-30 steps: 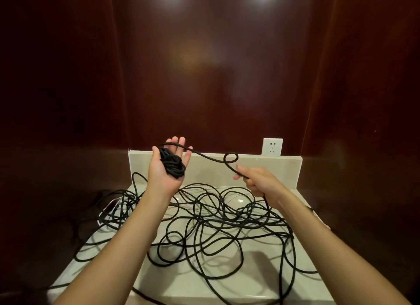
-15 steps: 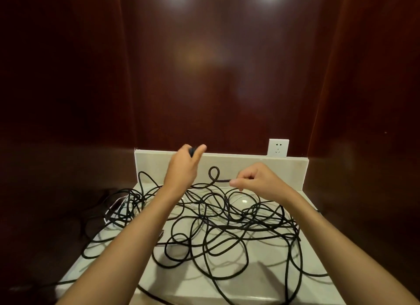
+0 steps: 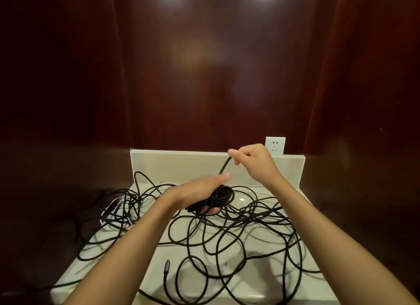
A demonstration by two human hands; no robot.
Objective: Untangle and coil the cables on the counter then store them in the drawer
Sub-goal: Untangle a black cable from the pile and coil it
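nearest you, below both hands, a loose cable end with a grey plug (image 3: 167, 268) lies on the pale surface (image 3: 109, 268). that's the natural place to take hold of the next run, since pulling from mid-loop would likely just tighten crossings.

the black cable tangle (image 3: 227, 232) spreads across the surface under and around your hands, many overlapping loops, some trailing off the left edge into the dark. thin, matte, looks braided. judging by how it drapes it's light and limp with a bit of spring, so loops will probably pop open unless pinned. not fragile, but go easy at the plugs.

your left hand (image 3: 200, 195) holds the coil (image 3: 221, 196) wound so far, fingers curled under the bundle, thumb out straight on top. keep it clamped there.

beyond it and up to the right, your right hand (image 3: 252, 159) pinches the feeding strand (image 3: 225, 166) between thumb and forefinger, strand running down to the coil.

behind that hand: backsplash (image 3: 181, 166), wall socket (image 3: 275, 146). no drawer in view.
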